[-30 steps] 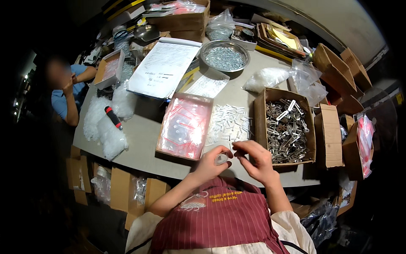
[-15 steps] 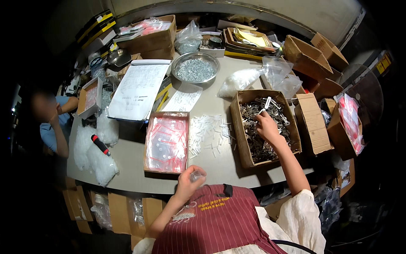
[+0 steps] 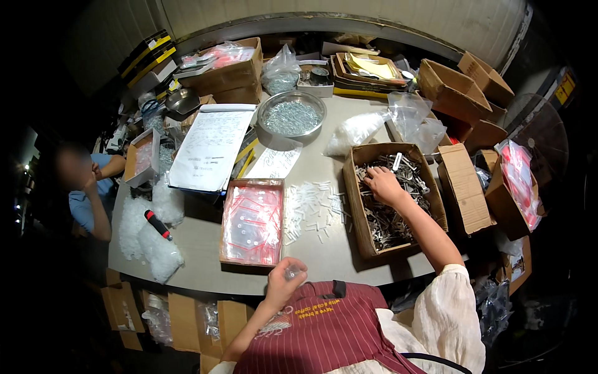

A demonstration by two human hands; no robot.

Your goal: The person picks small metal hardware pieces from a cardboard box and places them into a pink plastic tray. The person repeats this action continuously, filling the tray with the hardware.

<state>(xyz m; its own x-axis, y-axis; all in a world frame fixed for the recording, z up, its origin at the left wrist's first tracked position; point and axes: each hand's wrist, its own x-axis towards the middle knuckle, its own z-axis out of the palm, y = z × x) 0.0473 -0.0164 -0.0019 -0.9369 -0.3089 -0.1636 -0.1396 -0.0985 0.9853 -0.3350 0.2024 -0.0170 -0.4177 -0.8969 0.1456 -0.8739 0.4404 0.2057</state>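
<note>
Right hand (image 3: 382, 186) in carton (image 3: 357, 217), metal parts (image 3: 391, 229) under and around its fingers; can't tell if any is pinched. Left fingers (image 3: 299, 264) grasp clear plastic piece (image 3: 292, 272); squeeze lightly. Pinch one part, shake off tangles, lift straight.

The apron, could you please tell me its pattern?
Maroon apron with pale pinstripes, clearest in the head view.

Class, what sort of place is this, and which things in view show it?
Probably a small hardware workshop: a carton of metal pieces, a steel bowl of small shiny parts and a box of red-edged clear bags share one table.
</note>
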